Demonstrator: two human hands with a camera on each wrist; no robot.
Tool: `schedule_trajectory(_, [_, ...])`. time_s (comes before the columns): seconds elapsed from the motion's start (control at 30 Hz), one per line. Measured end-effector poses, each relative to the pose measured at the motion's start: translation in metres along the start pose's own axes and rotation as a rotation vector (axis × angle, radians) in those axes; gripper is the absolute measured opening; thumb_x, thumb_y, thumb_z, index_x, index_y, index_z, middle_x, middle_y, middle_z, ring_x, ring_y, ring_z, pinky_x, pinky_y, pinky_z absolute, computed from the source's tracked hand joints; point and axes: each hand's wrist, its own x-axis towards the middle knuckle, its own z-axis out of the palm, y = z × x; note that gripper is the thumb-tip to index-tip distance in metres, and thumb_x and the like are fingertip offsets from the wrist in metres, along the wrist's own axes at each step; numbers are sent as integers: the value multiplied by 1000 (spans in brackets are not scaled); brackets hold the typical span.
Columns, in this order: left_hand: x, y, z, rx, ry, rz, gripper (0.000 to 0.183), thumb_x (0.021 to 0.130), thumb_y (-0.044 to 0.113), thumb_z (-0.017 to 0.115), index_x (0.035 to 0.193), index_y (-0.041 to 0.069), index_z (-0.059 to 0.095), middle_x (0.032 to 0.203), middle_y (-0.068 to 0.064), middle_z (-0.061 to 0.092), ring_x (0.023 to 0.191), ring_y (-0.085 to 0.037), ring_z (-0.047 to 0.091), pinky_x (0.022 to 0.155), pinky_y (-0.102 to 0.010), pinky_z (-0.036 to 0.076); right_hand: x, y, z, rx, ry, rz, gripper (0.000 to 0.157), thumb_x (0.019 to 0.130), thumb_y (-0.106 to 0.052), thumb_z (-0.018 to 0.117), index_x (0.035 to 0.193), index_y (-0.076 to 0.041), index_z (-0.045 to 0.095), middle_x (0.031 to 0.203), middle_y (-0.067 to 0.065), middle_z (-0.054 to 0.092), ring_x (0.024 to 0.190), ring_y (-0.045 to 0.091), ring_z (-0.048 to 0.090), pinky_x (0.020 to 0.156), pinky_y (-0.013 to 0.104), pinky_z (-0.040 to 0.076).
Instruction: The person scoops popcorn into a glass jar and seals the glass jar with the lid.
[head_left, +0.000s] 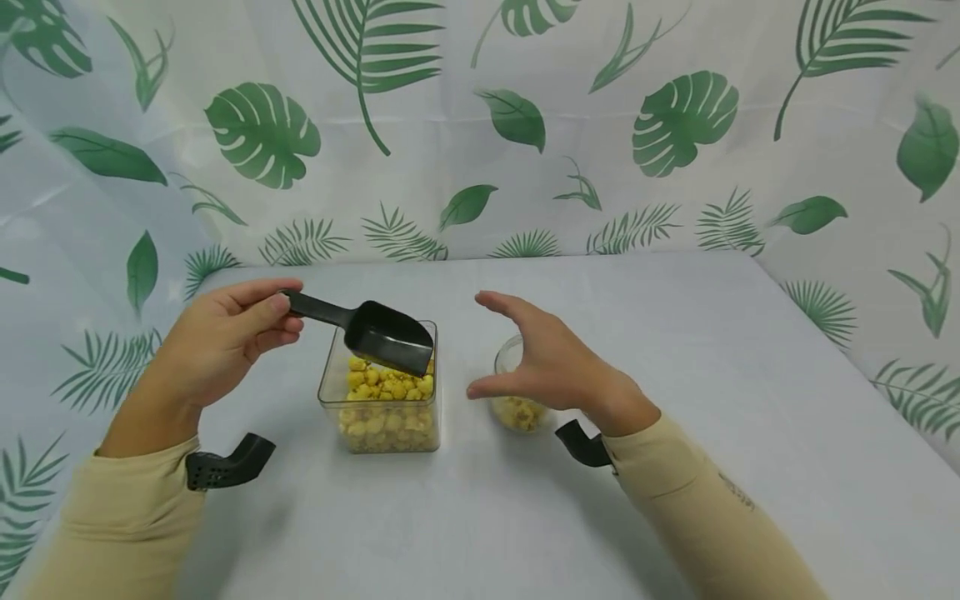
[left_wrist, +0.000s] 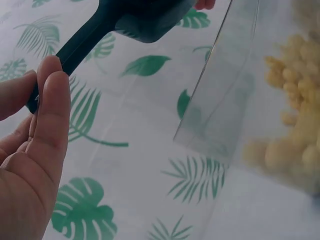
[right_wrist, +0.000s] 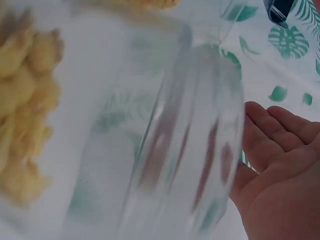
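Between thumb and fingers, my left hand (head_left: 228,337) pinches the handle end of a black scoop (head_left: 386,336). The scoop's bowl hangs over a clear square container (head_left: 328,385) part filled with yellow popcorn (head_left: 390,392). In the left wrist view the scoop (left_wrist: 145,20) slants up from the fingertips, with the container wall (left_wrist: 210,100) to its right. My right hand (head_left: 558,362), thumb and fingers spread apart, is at a clear round jar (head_left: 510,354) with popcorn in its lower part. In the right wrist view the jar's rim (right_wrist: 195,140) is close beside the palm and fingers.
A white table (head_left: 465,517) carries both containers, the jar standing right of the square one. Behind it hangs a white cloth (head_left: 465,100) printed with green leaves. A black wrist-worn device (head_left: 228,462) sits on each sleeve cuff.
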Motion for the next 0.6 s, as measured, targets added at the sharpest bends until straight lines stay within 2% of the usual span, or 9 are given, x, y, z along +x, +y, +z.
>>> schedule_trajectory(0.13, [-7, 3, -10, 11, -31, 17, 26, 100, -5, 55, 113, 8, 74, 90, -9, 72, 82, -14, 72, 78, -25, 59, 11, -11, 7, -21, -67, -29, 106, 74, -38, 91, 154, -1, 33, 157, 8, 37, 144, 24, 35, 117, 44, 31])
schedule_trajectory(0.3, [-11, 6, -16, 81, -42, 20, 25, 100, -3, 57, 113, 10, 74, 89, -7, 73, 83, -14, 71, 81, -25, 59, 22, -20, 16, -38, -166, -8, 109, 76, -43, 89, 157, -5, 27, 160, 7, 31, 146, 23, 30, 118, 44, 30])
schedule_trajectory(0.53, [-14, 13, -19, 258, 0, -19, 24, 101, 2, 58, 114, 17, 72, 91, -5, 71, 85, -14, 71, 81, -23, 58, 36, -23, 29, -41, -247, 7, 110, 78, -44, 87, 158, -3, 24, 161, 10, 28, 147, 25, 28, 118, 41, 29])
schedule_trajectory(0.6, [-15, 16, -17, 372, 20, -37, 21, 102, 6, 58, 119, 13, 69, 91, -2, 71, 85, -13, 70, 82, -21, 57, 37, -24, 31, -37, -256, 20, 109, 79, -44, 86, 158, -4, 24, 161, 8, 29, 147, 24, 28, 118, 40, 29])
